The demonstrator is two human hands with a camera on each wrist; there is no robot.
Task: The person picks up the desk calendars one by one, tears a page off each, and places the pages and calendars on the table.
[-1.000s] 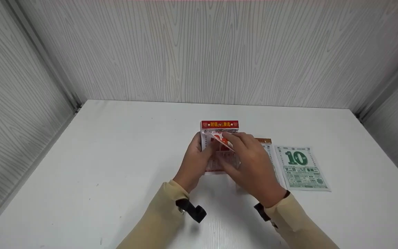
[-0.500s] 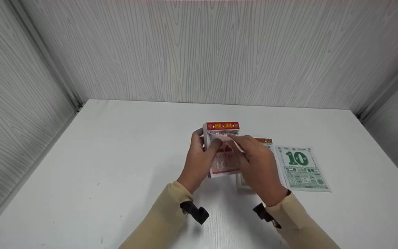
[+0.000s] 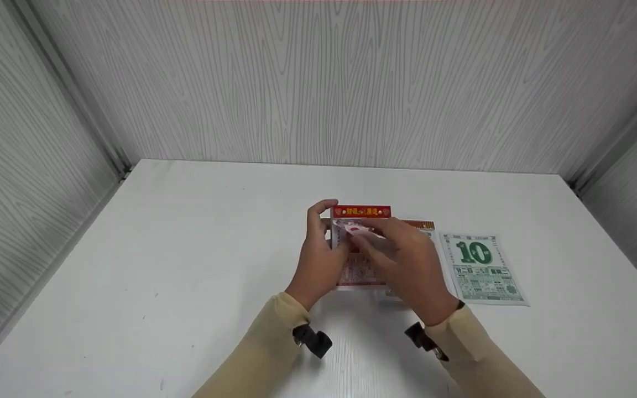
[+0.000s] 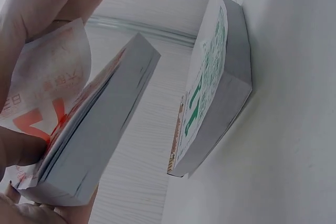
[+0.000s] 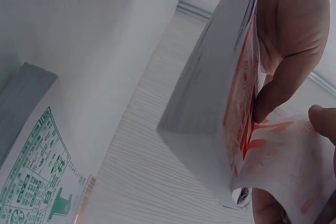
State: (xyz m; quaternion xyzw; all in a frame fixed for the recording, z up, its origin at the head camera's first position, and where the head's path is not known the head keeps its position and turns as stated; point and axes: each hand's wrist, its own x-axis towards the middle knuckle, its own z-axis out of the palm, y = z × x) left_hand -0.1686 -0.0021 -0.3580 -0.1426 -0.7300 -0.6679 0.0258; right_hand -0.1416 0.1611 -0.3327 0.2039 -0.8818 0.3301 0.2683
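Note:
A thick tear-off calendar with a red header and red print is held up above the table. My left hand grips it by its left side, thumb pressed on the front. My right hand pinches the top sheet, which is lifted and curls away from the pad. In the right wrist view the sheet still joins the pad near its header end. A second tear-off calendar, printed in green with an orange header, lies on the table, partly hidden by my right hand in the head view.
Right of the second calendar a loose-looking green sheet marked 10 lies flat on the white table. Pale wood-grain panels stand at the back and both sides.
The red calendar has shifted slightly right and nearer to me in my left hand. My right hand keeps its pinch on the lifted sheet, whose fold has changed shape.

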